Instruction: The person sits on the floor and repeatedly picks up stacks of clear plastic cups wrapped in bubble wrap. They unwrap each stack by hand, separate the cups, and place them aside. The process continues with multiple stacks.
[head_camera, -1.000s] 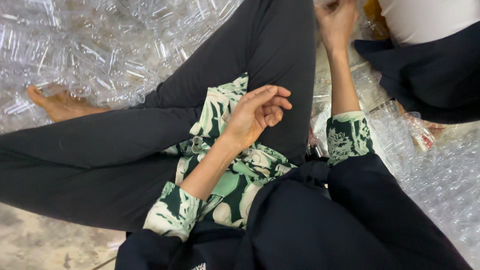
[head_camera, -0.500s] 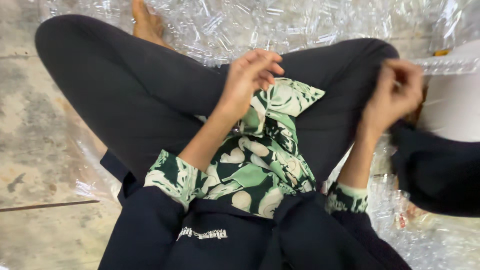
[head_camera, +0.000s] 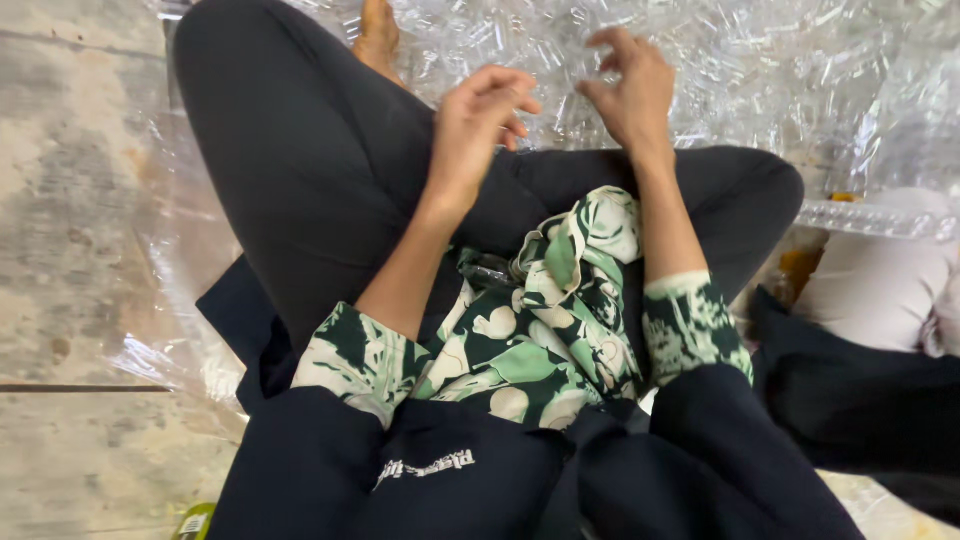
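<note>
Two bare hands hover above a heap of clear plastic pieces (head_camera: 760, 70) that covers the floor in front of the seated person. The left hand (head_camera: 478, 125) hangs over the left knee of the black trousers (head_camera: 300, 170), its fingers curled loosely inward with the thumb near the fingertips; whether it pinches something small and transparent cannot be told. The right hand (head_camera: 630, 90) is raised just beside it, fingers spread and bent like a claw, holding nothing that shows.

The heap lies directly beyond and beneath the right hand, its nearest pieces just past the fingertips, and it stretches away to the right and across the top of the view. The left hand is a little nearer the body, over the trouser leg rather than over the plastic. A bare foot (head_camera: 378, 35) rests at the edge of the heap, near the left hand.

Picking from such a pile likely goes best with the fingers lowered onto a single piece at the pile's near edge and closed gently, since the pieces look thin, slippery and tangled together. A green and white patterned garment (head_camera: 540, 330) lies bunched in the lap between the forearms. To the right, another person's pale and dark clothing (head_camera: 870, 290) sits close by on the stone floor (head_camera: 70, 250).
</note>
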